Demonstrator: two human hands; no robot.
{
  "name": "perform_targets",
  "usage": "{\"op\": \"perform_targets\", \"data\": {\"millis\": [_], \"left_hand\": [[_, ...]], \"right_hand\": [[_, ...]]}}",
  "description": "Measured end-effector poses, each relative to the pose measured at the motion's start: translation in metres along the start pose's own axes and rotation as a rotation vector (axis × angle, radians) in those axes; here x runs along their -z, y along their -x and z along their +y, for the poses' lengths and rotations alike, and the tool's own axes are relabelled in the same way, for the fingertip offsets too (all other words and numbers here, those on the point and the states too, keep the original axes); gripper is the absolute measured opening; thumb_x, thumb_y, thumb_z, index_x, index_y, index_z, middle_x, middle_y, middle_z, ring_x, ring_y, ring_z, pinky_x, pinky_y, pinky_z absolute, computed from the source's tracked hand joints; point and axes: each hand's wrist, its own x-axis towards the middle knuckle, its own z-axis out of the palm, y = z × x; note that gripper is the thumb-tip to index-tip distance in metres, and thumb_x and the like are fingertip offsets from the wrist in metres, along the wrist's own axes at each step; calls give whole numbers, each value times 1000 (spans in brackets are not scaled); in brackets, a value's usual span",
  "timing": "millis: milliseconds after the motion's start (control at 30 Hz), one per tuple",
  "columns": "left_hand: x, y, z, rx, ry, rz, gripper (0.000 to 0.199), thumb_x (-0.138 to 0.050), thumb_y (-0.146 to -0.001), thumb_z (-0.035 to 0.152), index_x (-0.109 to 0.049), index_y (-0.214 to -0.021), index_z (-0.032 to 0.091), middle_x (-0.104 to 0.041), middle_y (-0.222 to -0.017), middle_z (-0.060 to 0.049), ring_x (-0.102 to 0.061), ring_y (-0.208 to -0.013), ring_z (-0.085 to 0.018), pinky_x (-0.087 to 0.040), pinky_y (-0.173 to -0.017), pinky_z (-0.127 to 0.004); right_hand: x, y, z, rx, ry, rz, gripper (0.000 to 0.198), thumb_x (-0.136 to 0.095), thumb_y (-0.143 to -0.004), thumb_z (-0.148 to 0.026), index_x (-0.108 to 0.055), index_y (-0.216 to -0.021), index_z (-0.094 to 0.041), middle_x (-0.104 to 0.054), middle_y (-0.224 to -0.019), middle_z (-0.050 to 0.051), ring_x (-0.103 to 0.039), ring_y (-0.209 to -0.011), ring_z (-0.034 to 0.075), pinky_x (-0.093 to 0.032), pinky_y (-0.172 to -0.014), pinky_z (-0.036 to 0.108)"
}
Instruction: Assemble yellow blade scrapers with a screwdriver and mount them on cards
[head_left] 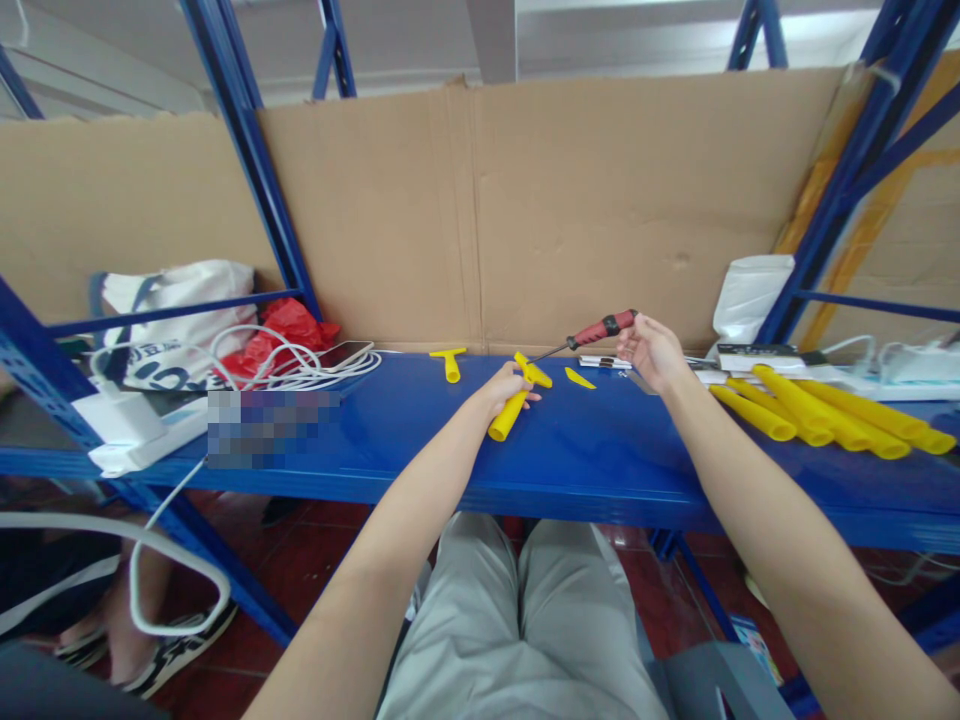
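Observation:
My left hand [501, 386] grips a yellow plastic tube piece [508, 414] with a small yellow part on its top end, held just above the blue shelf [600, 450]. My right hand [651, 349] holds a screwdriver with a red and black handle [601, 328]; its dark shaft points left and down, with the tip at the yellow part by my left hand. A yellow T-shaped piece [449, 362] lies to the left, and a small yellow blade-shaped piece [579, 378] lies between my hands.
Several long yellow tubes [825, 415] lie on the shelf at right, beside white boxes and a white bag [750, 295]. At left are white cables [300, 365], a phone, a red bag and a tote bag [176, 310]. Cardboard backs the shelf. Another person's feet show at lower left.

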Motion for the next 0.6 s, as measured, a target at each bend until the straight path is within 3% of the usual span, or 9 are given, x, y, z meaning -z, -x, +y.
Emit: {"op": "perform_targets", "data": {"millis": [433,600], "left_hand": [[-1,4,2,11,2,17,46,-45,-82,-4,-37,-122,17,-62,-113,-12,-64,-57,-9,-42,-41,-15],[0,3,2,13,-4,9,47,-44,-82,-4,-37,-123,17,-60,-118,-14,-66,-60,-10,-43,-42,-16]], "right_hand": [[-6,3,0,3,-16,64,49,-80,-54,-51,-43,-63,-20,-45,-44,-9,-44,-38,6,-36,-36,18],[-7,4,-1,1,-1,59,46,-78,-56,-53,-47,-67,-21,-41,-41,-9,-42,-36,6,-35,-35,18]]}}
